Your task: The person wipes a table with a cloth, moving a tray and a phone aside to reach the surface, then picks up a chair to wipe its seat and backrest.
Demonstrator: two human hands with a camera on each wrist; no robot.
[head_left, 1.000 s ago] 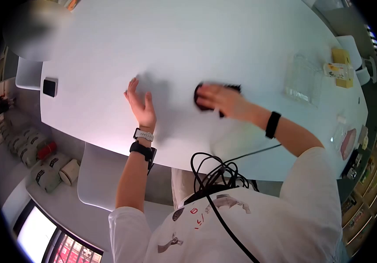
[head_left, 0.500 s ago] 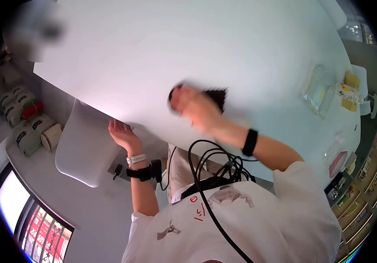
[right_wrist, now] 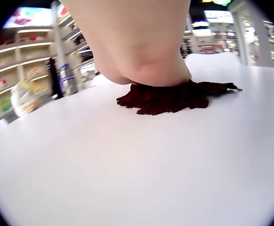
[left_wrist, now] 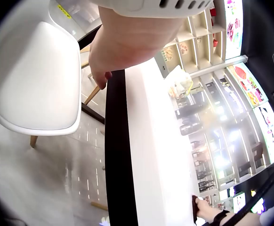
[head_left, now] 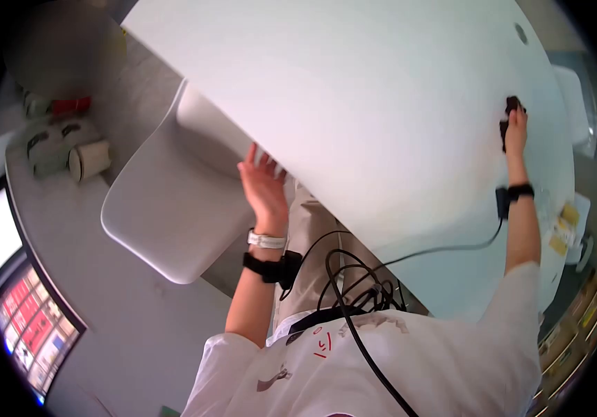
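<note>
A dark red-brown cloth (head_left: pixel 513 104) with a jagged edge lies on the white table (head_left: pixel 382 125), near its far right side. My right hand (head_left: pixel 516 135) grips the cloth and bears down on it; dark folds stick out past the fingertips and to the left. In the right wrist view the palm side of the hand (right_wrist: pixel 141 56) rests on the spread cloth (right_wrist: pixel 165 101), with the fingers hidden. My left hand (head_left: pixel 266 193) holds nothing, its fingers spread apart right at the table's near edge, beside the white chair.
A white chair (head_left: pixel 173 187) stands against the table's near edge. Looped black cable (head_left: pixel 364 278) hangs at the waist, and one strand (head_left: pixel 444 248) runs over the table to the right wrist. A yellow box (head_left: pixel 564 229) sits at the table's right end.
My right hand has swept far to the right with the cloth, arm stretched out. My left hand has come off from over the table to beside its near edge. The head view has turned.
</note>
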